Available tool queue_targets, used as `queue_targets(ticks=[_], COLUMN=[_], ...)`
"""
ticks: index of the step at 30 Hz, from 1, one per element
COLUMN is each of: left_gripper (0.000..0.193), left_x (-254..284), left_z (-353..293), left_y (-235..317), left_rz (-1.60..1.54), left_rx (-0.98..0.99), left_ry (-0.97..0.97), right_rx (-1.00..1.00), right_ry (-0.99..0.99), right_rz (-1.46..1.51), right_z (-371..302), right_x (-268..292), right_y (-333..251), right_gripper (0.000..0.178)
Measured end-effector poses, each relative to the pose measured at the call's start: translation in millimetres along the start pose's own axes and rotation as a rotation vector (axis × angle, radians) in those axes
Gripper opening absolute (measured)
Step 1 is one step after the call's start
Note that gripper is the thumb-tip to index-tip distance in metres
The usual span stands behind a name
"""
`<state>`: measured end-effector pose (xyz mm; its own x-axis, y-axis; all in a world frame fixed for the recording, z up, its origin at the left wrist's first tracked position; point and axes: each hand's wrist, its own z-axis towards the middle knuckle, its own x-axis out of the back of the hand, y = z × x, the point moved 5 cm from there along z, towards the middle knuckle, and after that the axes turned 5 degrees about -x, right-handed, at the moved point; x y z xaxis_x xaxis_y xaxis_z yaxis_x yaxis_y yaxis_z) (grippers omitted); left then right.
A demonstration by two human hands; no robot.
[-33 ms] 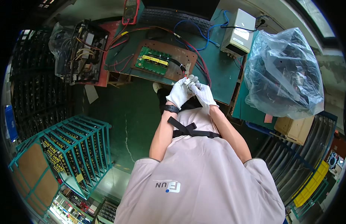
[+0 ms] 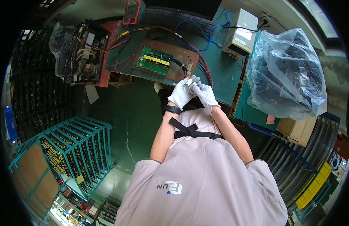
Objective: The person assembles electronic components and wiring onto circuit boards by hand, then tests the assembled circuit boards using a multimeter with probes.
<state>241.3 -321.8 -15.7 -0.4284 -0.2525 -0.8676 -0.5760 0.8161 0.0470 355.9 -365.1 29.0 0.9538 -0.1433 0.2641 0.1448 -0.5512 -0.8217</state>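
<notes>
Both hands wear white gloves and meet at the front edge of the green workbench (image 2: 223, 86). My left hand (image 2: 180, 94) is closed on a small white connector (image 2: 190, 81), its fingertips pressed round it. Against the same connector, from the other side, my right hand (image 2: 205, 95) pinches with bent fingers. Black and red wires (image 2: 178, 64) run from a green circuit board (image 2: 152, 68) toward the fingertips; the gloves partly hide where they end. The board, with yellow transformers along its middle, lies on a brown perforated plate (image 2: 189, 56) just beyond my hands.
A red multimeter (image 2: 132, 10) and a keyboard (image 2: 174, 18) stand at the back. On the left sits an open electronics chassis (image 2: 88, 52). To the right are a white box-shaped device (image 2: 240, 32) and a plastic-covered item (image 2: 289, 75). A teal rack (image 2: 84, 147) holds several boards.
</notes>
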Motion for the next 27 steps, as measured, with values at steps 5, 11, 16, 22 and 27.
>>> queue_targets(ticks=[5, 11, 16, 22, 27], left_gripper=[0.038, 0.035, 0.033, 0.033, 0.033], left_x=[-7, -10, -5, -11, -14], left_z=[4, 5, 4, 5, 10], left_y=[-7, -12, -14, -13, -14], left_rz=[0.16, 0.214, 0.191, 0.145, 0.288], left_rx=[-0.063, -0.135, -0.156, -0.177, -0.337], left_ry=[0.083, 0.178, 0.239, 0.314, 0.376], right_rx=[-0.099, -0.107, -0.13, -0.071, -0.054], right_ry=[-0.111, -0.08, -0.044, 0.041, 0.125], right_rz=[0.182, 0.228, 0.207, 0.229, 0.172], right_z=[4, -4, -8, -15, -6], right_x=[0, -1, -4, -11, -16], right_y=[14, 4, 6, -1, 8], right_gripper=[0.033, 0.03, 0.03, 0.03, 0.028])
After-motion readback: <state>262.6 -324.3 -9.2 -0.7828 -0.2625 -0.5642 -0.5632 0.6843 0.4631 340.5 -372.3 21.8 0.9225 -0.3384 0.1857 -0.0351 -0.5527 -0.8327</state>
